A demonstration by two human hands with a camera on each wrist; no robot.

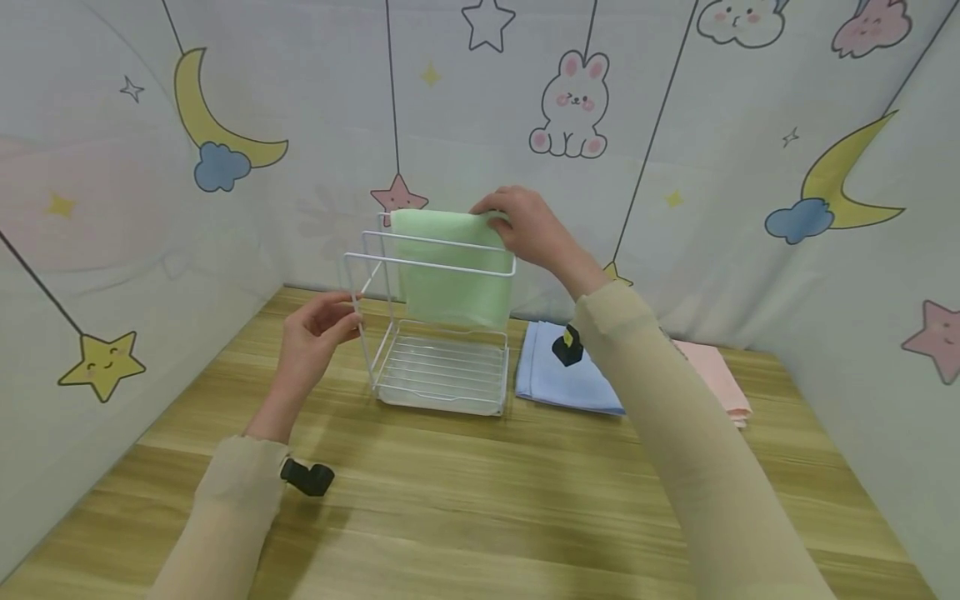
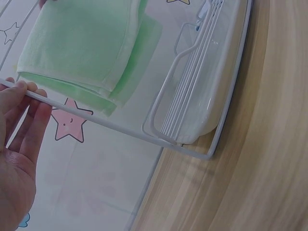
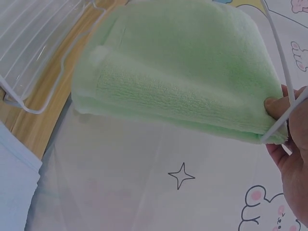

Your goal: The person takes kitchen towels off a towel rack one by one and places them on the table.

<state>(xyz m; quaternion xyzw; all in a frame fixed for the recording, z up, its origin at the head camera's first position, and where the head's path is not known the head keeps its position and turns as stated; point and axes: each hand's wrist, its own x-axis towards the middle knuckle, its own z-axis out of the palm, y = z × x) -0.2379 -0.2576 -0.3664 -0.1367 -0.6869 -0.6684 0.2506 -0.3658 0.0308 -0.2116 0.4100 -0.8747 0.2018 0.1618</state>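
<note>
A white wire drying rack [image 1: 435, 266] stands on the table, its shallow tray [image 1: 442, 405] at the bottom. A folded light green towel [image 1: 457, 296] hangs over the rack's rearmost top bar. With thumb and fingertips, my right hand [image 1: 528, 229] pinches the towel's upper right corner; the right wrist view shows the thumb on the green fabric [image 3: 183, 67], next to the white wire. Lower down on the left, my left hand [image 1: 311, 333] holds the rack's front left post, which in the left wrist view runs as a white bar [image 2: 115, 126] between thumb and fingers.
A folded blue cloth [image 1: 543, 375] lies right of the rack, partly under my right sleeve in the head view. Farther right is a folded pink cloth [image 1: 716, 375]. Printed white curtains [image 1: 480, 108] stand behind and at both sides of the wooden table [image 1: 450, 500].
</note>
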